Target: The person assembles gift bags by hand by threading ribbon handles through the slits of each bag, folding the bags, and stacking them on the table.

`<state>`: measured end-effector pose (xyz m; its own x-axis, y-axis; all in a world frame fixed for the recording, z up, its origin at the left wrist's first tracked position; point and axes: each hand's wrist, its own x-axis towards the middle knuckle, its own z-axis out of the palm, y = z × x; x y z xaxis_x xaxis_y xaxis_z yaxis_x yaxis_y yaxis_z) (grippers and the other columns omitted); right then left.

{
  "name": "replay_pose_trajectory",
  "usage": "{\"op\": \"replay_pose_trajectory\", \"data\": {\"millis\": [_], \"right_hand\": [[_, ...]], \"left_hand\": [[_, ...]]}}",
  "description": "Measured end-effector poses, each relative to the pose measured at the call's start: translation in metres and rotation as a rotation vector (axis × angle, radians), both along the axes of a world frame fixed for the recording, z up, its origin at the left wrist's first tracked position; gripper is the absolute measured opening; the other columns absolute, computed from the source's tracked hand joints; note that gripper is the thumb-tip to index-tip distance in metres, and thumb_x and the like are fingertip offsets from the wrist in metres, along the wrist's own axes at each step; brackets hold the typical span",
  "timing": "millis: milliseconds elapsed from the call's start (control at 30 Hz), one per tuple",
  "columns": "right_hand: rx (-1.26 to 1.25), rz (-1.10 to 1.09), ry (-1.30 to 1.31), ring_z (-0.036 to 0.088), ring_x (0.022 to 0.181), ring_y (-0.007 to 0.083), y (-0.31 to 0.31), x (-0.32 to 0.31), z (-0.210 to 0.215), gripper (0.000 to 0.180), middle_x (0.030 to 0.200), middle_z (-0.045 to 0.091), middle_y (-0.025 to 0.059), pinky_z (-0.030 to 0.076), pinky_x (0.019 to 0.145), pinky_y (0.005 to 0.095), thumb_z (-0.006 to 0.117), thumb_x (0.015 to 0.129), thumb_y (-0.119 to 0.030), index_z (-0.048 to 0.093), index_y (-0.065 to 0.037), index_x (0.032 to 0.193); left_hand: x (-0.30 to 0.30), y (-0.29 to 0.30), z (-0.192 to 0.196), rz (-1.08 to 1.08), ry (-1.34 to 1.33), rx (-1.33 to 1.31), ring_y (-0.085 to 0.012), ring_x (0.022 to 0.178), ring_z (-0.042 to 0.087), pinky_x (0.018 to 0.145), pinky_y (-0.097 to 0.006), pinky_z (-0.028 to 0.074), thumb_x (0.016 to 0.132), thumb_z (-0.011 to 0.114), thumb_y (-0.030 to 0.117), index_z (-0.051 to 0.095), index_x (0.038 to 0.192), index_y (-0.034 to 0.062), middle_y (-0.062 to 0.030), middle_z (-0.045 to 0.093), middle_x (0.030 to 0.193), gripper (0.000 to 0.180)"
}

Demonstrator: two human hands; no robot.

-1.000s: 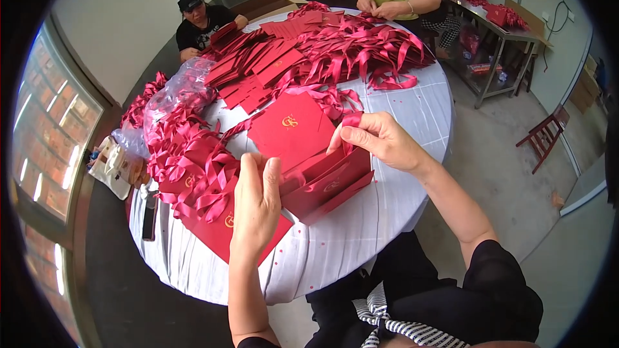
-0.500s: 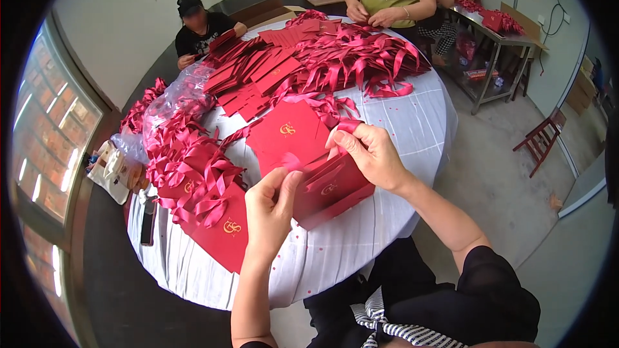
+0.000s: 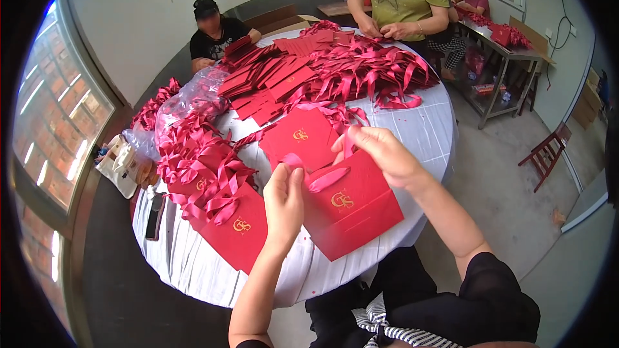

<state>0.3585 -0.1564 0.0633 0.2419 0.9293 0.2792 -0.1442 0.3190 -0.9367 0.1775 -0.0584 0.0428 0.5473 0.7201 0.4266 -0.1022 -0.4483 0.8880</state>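
A red paper gift bag [image 3: 354,222] with a gold emblem hangs between my hands above the near table edge, its printed face turned up toward me. Its pink-red ribbon handle [image 3: 330,179] lies across the upper part of that face. At the bag's left, my left hand [image 3: 285,203] is closed, thumb against fingers, with ribbon in the pinch. My right hand [image 3: 385,154] pinches ribbon too, at the bag's upper right corner. Just beyond lies a stack of flat red bags [image 3: 298,134]. Left of my left wrist is a pile of ribboned red bags [image 3: 235,235].
A white cloth [image 3: 422,132] covers the round table. Farther back are heaped red bags [image 3: 271,80] and a clear plastic bag [image 3: 193,93]. A phone [image 3: 154,217] lies at the left edge. Two people work across the table; a wooden stool [image 3: 547,154] stands at right.
The gift bag has tipped so its printed face shows fully, with the ribbon laid over it. Both hands keep their pinch. The whole view has shifted slightly.
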Motion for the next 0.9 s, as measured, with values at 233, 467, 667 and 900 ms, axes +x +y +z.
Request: {"op": "replay_pose_trajectory", "data": {"millis": [233,467,667,900], "right_hand": [[0.104,0.32,-0.043,0.05,0.123,0.0258,0.003,0.012,0.011,0.06,0.13,0.051,0.0182,0.037,0.105,0.0386,0.029,0.102,-0.043,0.044,0.008,0.131],[-0.046,0.196,-0.283,0.055,0.098,0.0071,0.002,-0.008,0.001,0.032,0.109,0.061,0.0034,0.046,0.086,0.0266,0.059,0.093,-0.012,0.054,0.001,0.122],[0.041,-0.031,-0.509,0.055,0.073,0.0049,-0.015,0.01,0.038,0.02,0.077,0.064,0.0006,0.046,0.065,0.025,0.063,0.091,-0.016,0.06,0.003,0.098],[0.121,-0.244,-1.259,0.063,0.076,0.0345,-0.032,0.007,0.053,0.021,0.078,0.064,0.0171,0.048,0.067,0.0433,0.064,0.083,-0.022,0.062,-0.004,0.094]], "left_hand": [[0.016,-0.004,-0.007,-0.435,-0.11,-0.992,-0.012,0.077,0.061,0.07,-0.027,0.05,0.097,0.049,0.018,0.06,0.094,0.0052,-0.003,0.064,0.088,0.018],[0.03,-0.026,-0.024,-0.843,-0.493,-1.126,-0.0167,0.072,0.053,0.07,-0.031,0.05,0.094,0.048,0.035,0.053,0.113,0.0051,-0.0068,0.057,0.09,0.036],[-0.007,0.013,-0.022,-0.321,-0.067,-0.893,-0.0225,0.1,0.063,0.081,-0.037,0.053,0.095,0.05,0.029,0.051,0.127,0.0041,-0.0117,0.062,0.116,0.041],[-0.019,0.0,0.026,0.174,-0.209,0.322,-0.0149,0.082,0.055,0.073,-0.026,0.043,0.089,0.053,-0.003,0.055,0.094,-0.0012,-0.0071,0.059,0.088,0.005]]}}
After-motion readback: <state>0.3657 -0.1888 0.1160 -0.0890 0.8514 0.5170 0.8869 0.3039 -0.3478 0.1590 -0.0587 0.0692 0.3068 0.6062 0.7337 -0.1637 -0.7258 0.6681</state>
